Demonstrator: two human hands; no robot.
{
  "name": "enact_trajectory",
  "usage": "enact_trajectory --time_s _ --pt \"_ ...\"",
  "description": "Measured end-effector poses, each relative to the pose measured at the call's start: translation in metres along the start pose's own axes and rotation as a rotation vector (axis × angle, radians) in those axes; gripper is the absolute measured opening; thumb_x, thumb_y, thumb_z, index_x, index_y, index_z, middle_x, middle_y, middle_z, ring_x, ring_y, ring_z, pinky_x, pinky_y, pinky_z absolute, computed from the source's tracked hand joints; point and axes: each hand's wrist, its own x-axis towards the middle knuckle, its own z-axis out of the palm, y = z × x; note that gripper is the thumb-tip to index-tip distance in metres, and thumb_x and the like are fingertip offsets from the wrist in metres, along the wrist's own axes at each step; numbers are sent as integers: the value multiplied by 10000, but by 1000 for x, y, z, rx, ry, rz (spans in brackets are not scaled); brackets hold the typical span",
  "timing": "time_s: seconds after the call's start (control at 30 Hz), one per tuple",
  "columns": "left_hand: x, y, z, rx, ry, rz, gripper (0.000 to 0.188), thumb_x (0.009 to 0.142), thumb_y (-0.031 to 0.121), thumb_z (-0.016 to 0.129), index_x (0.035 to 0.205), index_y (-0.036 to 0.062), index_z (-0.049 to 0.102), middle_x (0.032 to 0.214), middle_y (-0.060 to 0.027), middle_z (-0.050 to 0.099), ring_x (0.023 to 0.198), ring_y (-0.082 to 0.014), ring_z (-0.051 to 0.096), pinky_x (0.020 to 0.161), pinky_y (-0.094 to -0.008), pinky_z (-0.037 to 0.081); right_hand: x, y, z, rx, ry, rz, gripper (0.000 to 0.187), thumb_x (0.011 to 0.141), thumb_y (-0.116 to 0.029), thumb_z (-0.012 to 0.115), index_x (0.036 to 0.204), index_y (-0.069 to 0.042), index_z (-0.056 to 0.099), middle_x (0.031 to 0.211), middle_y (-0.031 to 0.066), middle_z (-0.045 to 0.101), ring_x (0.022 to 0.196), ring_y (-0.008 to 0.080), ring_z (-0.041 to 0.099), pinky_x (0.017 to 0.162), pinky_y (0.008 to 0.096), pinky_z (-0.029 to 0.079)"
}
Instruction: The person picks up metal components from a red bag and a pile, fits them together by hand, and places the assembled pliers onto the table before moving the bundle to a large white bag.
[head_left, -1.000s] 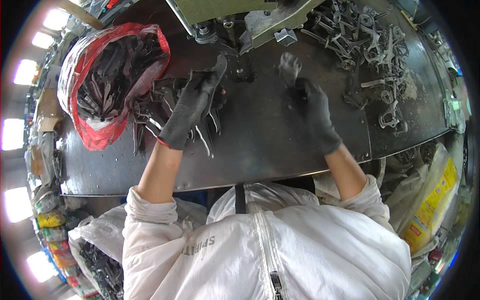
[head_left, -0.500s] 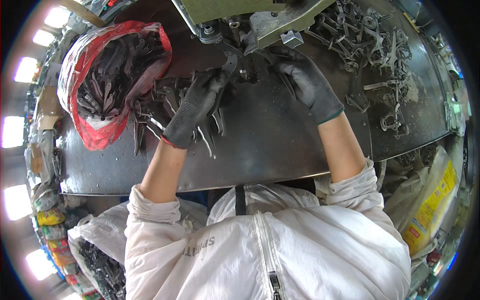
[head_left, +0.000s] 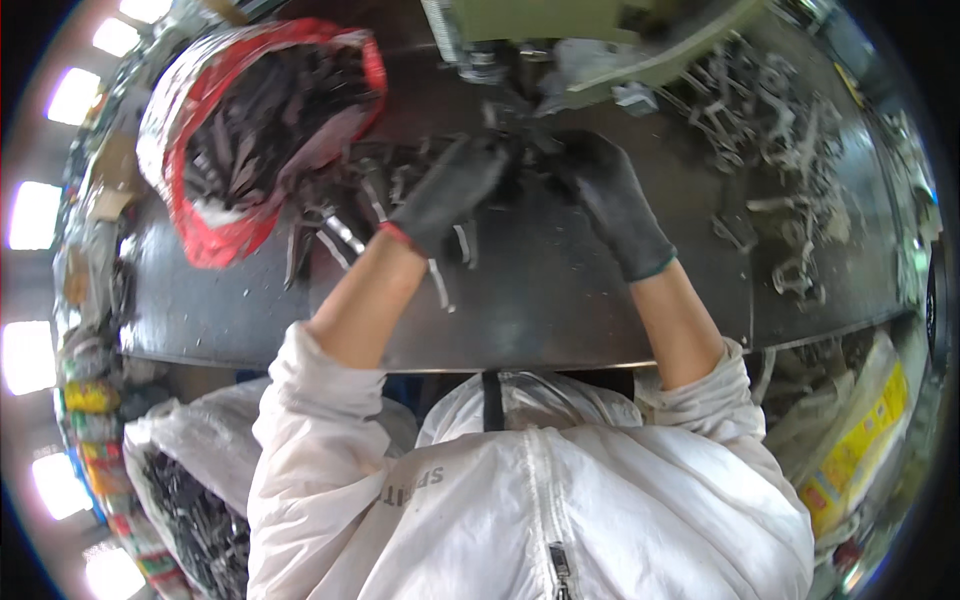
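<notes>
Both my hands wear dark grey gloves and meet under the head of a green machine (head_left: 545, 18); the picture is smeared by motion. My left hand (head_left: 455, 190) is closed around a flat grey metal lever, whose blurred end (head_left: 510, 118) reaches toward the machine's tooling. Close by on the right, my right hand (head_left: 615, 200) has its fingers curled in toward the same spot; what they grip is too dark and blurred to make out. Beside and beneath my left wrist lies a heap of metal handle parts (head_left: 340, 232).
A red-rimmed plastic bag (head_left: 215, 245) full of dark metal levers stands at the left. Loose metal castings (head_left: 785, 140) are piled at the right. The metal bench's near edge (head_left: 520, 368) runs before me. Sacks (head_left: 850, 440) stand below it.
My view has shifted, so the bench items sit differently in it. Both hands have drawn closer together beneath the machine head, the left moving in with the lever.
</notes>
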Motion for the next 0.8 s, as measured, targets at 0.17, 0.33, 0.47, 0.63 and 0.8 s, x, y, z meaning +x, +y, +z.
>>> enact_trajectory --time_s 0.17,0.33,0.47,0.63,0.8 --pt "-16 20 -19 737 119 177 325 1046 234 494 1180 -10 662 1040 -204 713 948 -325 697 833 -432 561 8 50 -10 -185 -82 -297 318 934 -26 617 1227 94 588 900 86 676 711 136 635 594 285 494" --pt "-60 48 -133 694 366 -182 368 983 315 581 1216 39 651 1156 -222 687 1029 -401 672 926 -469 535 -1 25 -2 219 31 170 348 963 -17 590 1282 106 532 997 121 661 728 153 649 598 275 523" --pt "-145 -69 -292 1488 552 -352 435 908 250 589 1254 -7 651 1153 -286 689 1041 -445 683 948 -483 534 -3 11 18 241 2 186 354 968 -16 597 1300 89 533 1044 132 664 731 143 649 629 267 551" --pt "-150 -100 -299 1412 540 -318 583 901 266 588 1410 -16 557 1346 -301 609 1210 -425 624 1106 -458 439 -8 -6 11 269 15 118 359 966 -13 597 1305 86 535 964 106 673 711 135 646 610 268 540" --pt "-155 -100 -320 1250 319 -488 532 906 186 577 1407 11 548 1450 -292 533 1319 -410 554 1105 -446 424 -17 -5 10 157 -31 94 366 964 -13 597 1309 90 531 877 84 664 696 137 644 584 271 528"
